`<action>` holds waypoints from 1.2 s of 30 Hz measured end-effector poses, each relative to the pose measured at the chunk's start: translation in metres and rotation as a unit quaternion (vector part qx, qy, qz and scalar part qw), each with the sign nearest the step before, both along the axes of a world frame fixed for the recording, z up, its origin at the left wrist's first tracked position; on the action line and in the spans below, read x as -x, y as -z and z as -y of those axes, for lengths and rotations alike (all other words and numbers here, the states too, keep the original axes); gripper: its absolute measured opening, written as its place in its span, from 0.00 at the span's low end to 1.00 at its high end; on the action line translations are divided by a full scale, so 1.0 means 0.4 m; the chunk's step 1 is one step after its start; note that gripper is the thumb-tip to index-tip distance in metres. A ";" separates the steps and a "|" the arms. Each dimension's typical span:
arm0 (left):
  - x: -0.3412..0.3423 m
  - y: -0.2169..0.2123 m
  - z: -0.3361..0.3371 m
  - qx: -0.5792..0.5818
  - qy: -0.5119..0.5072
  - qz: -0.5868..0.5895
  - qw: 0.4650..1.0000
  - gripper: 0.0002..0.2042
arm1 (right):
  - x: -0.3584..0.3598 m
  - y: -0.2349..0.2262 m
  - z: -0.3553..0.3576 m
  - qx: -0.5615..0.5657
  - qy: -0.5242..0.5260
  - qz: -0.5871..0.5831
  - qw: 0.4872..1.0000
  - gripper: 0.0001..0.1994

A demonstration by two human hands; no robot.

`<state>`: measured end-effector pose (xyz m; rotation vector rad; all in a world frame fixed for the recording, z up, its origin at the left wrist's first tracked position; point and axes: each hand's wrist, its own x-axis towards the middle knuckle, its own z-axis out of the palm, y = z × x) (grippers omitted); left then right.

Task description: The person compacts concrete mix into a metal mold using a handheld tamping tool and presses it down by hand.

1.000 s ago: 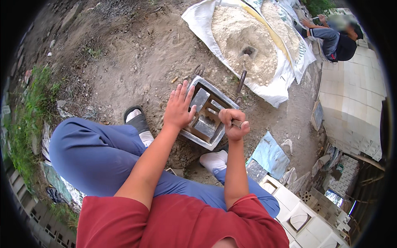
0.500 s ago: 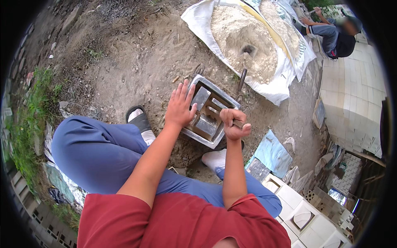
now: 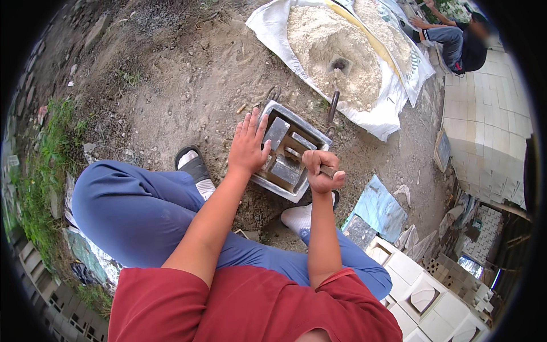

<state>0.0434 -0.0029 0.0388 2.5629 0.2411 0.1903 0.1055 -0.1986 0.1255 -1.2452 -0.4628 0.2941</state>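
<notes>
Clamping fingers of one right hand (image 3: pixel 319 176) on one bar (image 3: pixel 328 171), and holding one left hand (image 3: pixel 247 148), thumb apart from four fingers, against one metal mould (image 3: pixel 276 188).

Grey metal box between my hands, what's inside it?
Inside the grey metal box are flat grey plates with brown gaps between them. Your left hand covers part of its left side and your right hand its right corner, hiding whatever lies beneath.
</notes>
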 end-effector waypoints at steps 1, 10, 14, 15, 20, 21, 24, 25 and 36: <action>0.004 -0.001 0.002 0.006 0.001 -0.006 1.000 0.37 | 0.006 0.000 0.001 0.004 0.000 0.006 1.000 0.45; 0.001 0.001 -0.004 0.003 0.002 0.004 1.000 0.38 | -0.007 -0.073 0.004 -0.003 -0.002 0.001 1.000 0.43; -0.002 -0.003 0.001 0.002 0.008 0.006 1.000 0.37 | -0.006 -0.024 0.006 0.008 -0.017 -0.002 1.000 0.45; 0.003 -0.006 0.008 0.000 0.009 -0.007 1.000 0.37 | 0.002 -0.007 0.012 0.014 -0.016 0.005 1.000 0.45; 0.000 -0.008 0.003 -0.013 0.010 0.000 1.000 0.38 | 0.010 -0.010 -0.006 0.025 0.009 0.004 1.000 0.45; 0.001 -0.007 0.003 -0.016 0.014 0.004 1.000 0.38 | 0.006 -0.012 -0.005 0.022 0.013 0.008 1.000 0.45; -0.002 0.000 0.003 -0.012 0.011 0.003 1.000 0.38 | -0.008 -0.038 0.004 -0.005 0.024 -0.004 1.000 0.45; 0.000 0.006 0.001 -0.015 0.008 0.005 1.000 0.39 | -0.011 -0.058 0.008 -0.010 0.009 0.002 1.000 0.45; 0.005 0.005 0.003 -0.036 0.016 0.000 0.999 0.39 | -0.012 0.007 0.015 0.017 0.004 -0.010 1.000 0.46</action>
